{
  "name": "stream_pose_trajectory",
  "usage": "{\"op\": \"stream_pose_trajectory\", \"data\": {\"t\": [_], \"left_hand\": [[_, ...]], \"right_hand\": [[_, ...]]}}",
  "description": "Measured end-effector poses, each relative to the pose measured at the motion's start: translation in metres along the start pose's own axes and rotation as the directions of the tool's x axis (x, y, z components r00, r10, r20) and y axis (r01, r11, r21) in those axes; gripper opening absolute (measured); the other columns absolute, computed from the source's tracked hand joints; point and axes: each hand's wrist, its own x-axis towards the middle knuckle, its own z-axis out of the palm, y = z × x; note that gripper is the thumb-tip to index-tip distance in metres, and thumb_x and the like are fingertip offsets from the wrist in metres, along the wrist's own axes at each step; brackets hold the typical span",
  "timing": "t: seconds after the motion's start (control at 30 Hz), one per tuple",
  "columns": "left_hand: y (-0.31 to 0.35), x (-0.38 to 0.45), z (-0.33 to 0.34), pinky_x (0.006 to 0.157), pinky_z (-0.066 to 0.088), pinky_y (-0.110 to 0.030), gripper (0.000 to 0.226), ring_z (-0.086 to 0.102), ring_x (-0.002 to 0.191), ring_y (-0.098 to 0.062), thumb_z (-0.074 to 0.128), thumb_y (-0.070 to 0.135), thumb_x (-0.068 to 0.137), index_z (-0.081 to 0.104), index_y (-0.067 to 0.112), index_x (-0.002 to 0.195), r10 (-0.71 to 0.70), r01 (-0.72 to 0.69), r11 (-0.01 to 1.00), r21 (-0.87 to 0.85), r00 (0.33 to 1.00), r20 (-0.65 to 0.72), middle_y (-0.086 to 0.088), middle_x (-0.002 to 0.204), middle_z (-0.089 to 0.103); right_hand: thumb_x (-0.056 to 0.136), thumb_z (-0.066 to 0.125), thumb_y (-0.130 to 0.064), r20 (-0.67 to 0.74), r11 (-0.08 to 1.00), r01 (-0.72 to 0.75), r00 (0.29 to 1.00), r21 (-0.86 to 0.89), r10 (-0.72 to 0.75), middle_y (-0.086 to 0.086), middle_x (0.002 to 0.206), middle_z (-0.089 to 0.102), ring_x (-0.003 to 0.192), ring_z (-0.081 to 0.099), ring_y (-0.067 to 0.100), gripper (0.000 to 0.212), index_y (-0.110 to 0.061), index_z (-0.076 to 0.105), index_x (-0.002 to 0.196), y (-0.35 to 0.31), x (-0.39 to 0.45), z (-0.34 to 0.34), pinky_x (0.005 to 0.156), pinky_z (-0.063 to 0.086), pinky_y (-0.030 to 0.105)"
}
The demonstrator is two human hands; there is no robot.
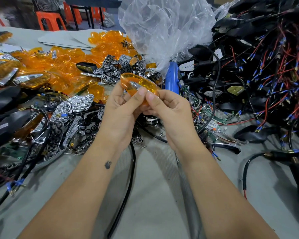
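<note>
Both my hands hold one orange translucent lens (138, 83) with a chrome insert, raised a little above the grey table (155, 183) at the centre of the view. My left hand (121, 107) grips its left end, thumb pressed on the near face. My right hand (169, 109) pinches its right end with thumb and curled fingers. The lens's lower edge is hidden behind my fingers.
Orange lenses (59, 66) and chrome reflectors (76, 104) are heaped on the left. Black housings with red and blue wires (259, 73) pile up on the right. A blue tool (172, 76) lies under a clear plastic bag (164, 28). A black cable (128, 187) runs between my forearms.
</note>
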Motion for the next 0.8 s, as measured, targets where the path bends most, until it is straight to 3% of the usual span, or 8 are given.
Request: {"op": "stream_pose_trajectory", "data": {"t": [0.1,0.23,0.37,0.47,0.57,0.63,0.7,0.8], "left_hand": [[-0.001,0.000,0.001,0.066,0.054,-0.026,0.013,0.066,0.075,-0.013,0.066,0.019,0.084,0.057,0.020,0.094,-0.008,0.011,0.998,0.065,0.999,-0.044,0.003,0.082,0.071],[-0.002,0.001,-0.001,0.067,0.052,-0.019,0.015,0.067,0.073,-0.007,0.063,0.006,0.094,0.060,0.021,0.095,0.036,-0.019,0.983,0.185,0.996,-0.085,0.010,0.079,0.071],[-0.002,-0.001,0.003,0.079,0.054,-0.020,0.019,0.070,0.086,-0.009,0.063,0.002,0.094,0.065,0.018,0.104,0.102,-0.109,0.919,0.379,0.994,0.038,0.008,0.088,0.073],[0.004,-0.001,-0.001,0.076,0.054,-0.018,0.020,0.069,0.088,-0.003,0.057,0.013,0.098,0.067,0.023,0.113,0.103,-0.093,0.891,0.444,0.995,0.002,0.011,0.094,0.075],[0.015,0.002,-0.013,0.072,0.056,-0.024,0.024,0.067,0.087,-0.009,0.048,0.024,0.097,0.066,0.028,0.110,0.174,-0.055,0.883,0.465,0.961,-0.217,0.005,0.097,0.075],[0.022,0.005,-0.023,0.072,0.054,-0.028,0.021,0.066,0.086,-0.010,0.047,0.023,0.094,0.066,0.030,0.100,0.231,-0.017,0.863,0.505,0.903,-0.364,0.006,0.089,0.074],[0.023,0.009,-0.035,0.084,0.052,-0.037,0.019,0.063,0.096,-0.011,0.049,0.026,0.093,0.067,0.032,0.096,0.285,0.104,0.728,0.678,0.853,-0.437,0.014,0.083,0.069],[0.016,0.009,-0.048,0.097,0.032,-0.044,0.030,0.042,0.117,-0.026,0.049,0.043,0.093,0.073,0.033,0.108,0.310,0.322,0.220,0.921,0.872,-0.379,0.012,0.087,0.059]], "right_hand": [[0.091,0.070,-0.018,-0.013,0.987,-0.004,1.000,-0.160,0.002,0.003,0.085,0.073,0.077,0.069,0.013,0.010,-0.010,0.069,0.096,0.001,0.000,-0.004,0.076,0.058,0.030],[0.083,0.076,-0.022,0.011,0.832,0.148,0.986,-0.535,-0.168,-0.005,0.125,0.055,0.108,0.059,0.006,0.054,-0.030,0.052,0.131,0.006,0.000,-0.007,0.093,0.051,0.025],[0.084,0.071,-0.024,0.071,0.643,0.248,0.955,-0.725,-0.288,-0.005,0.121,0.061,0.109,0.057,0.006,0.051,-0.021,0.058,0.133,0.010,0.000,-0.006,0.094,0.049,0.032],[0.082,0.070,-0.031,0.001,0.667,0.192,0.961,-0.720,-0.276,-0.010,0.107,0.063,0.096,0.059,0.004,0.045,-0.028,0.061,0.127,0.009,-0.001,-0.003,0.086,0.052,0.031],[0.083,0.066,-0.033,-0.089,0.764,0.124,0.969,-0.633,-0.231,-0.008,0.095,0.065,0.085,0.062,0.011,0.033,-0.029,0.063,0.116,0.005,-0.001,-0.003,0.081,0.054,0.040],[0.085,0.065,-0.031,-0.151,0.849,0.066,0.974,-0.524,-0.169,-0.010,0.092,0.069,0.085,0.065,0.009,0.030,-0.030,0.063,0.114,0.004,0.000,-0.002,0.084,0.056,0.036],[0.086,0.066,-0.028,-0.177,0.889,0.031,0.976,-0.458,-0.126,-0.012,0.093,0.071,0.087,0.067,0.009,0.026,-0.031,0.063,0.111,0.002,0.000,-0.002,0.086,0.056,0.033],[0.085,0.066,-0.027,-0.196,0.902,0.016,0.974,-0.430,-0.111,-0.008,0.087,0.069,0.083,0.064,0.013,0.026,-0.025,0.066,0.111,0.001,0.000,0.001,0.088,0.054,0.041]]}}
